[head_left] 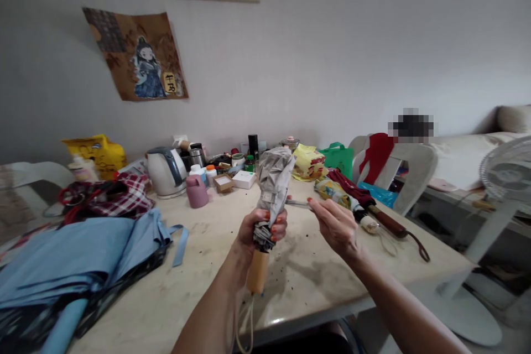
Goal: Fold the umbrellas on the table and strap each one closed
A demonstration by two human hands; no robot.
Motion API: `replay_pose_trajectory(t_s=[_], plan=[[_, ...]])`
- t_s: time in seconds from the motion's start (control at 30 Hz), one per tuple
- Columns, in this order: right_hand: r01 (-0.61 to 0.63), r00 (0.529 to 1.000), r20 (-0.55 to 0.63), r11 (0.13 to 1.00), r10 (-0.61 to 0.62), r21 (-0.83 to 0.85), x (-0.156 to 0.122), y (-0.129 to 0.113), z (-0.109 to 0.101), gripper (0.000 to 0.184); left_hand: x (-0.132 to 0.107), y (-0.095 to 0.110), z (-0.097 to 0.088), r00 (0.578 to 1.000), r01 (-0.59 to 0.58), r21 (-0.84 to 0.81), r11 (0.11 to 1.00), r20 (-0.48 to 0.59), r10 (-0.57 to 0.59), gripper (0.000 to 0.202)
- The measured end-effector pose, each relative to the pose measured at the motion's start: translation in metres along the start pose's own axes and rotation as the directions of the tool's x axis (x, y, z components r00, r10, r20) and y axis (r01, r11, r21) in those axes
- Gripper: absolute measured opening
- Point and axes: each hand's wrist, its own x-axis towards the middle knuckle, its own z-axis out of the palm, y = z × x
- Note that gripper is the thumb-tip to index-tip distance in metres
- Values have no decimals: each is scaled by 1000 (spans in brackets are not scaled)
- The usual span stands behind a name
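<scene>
A folded grey umbrella (pixel 274 177) stands nearly upright before me, its wooden handle (pixel 258 271) pointing down with a cord loop hanging from it. My left hand (pixel 262 227) is wrapped around the gathered cloth just above the handle. To the right, my right hand (pixel 335 225) pinches the end of a thin grey strap (pixel 297 203), which stretches taut from the umbrella's side. Beyond that hand, a yellow patterned folded umbrella (pixel 338 191) and a dark red one with a brown handle (pixel 388 220) lie on the table.
A loosely folded blue umbrella (pixel 83 254) covers the left of the table (pixel 199 287). Behind it stand a kettle (pixel 166 171), a pink cup (pixel 196 191), small boxes and bottles. A yellow packet (pixel 309 163) and a green bag (pixel 338 159) sit at the back right. A fan (pixel 508 171) stands at the right.
</scene>
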Motion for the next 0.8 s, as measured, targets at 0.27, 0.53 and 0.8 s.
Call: replay_pose_trajectory(t_s=[0.27,0.53,0.8], plan=[[-514,834,149,649,532,562,4,-16,3,26,0,-4,2,998,-19,12,1000,55,18,54],[-750,365,646,-199,671,630,8,-20,-1,49,2,-7,5,999,-40,206,978,13,38,38],[-855,420,513,137,749,499,8,-26,9,40,5,-6,7,955,-75,473,878,-220,200,24]])
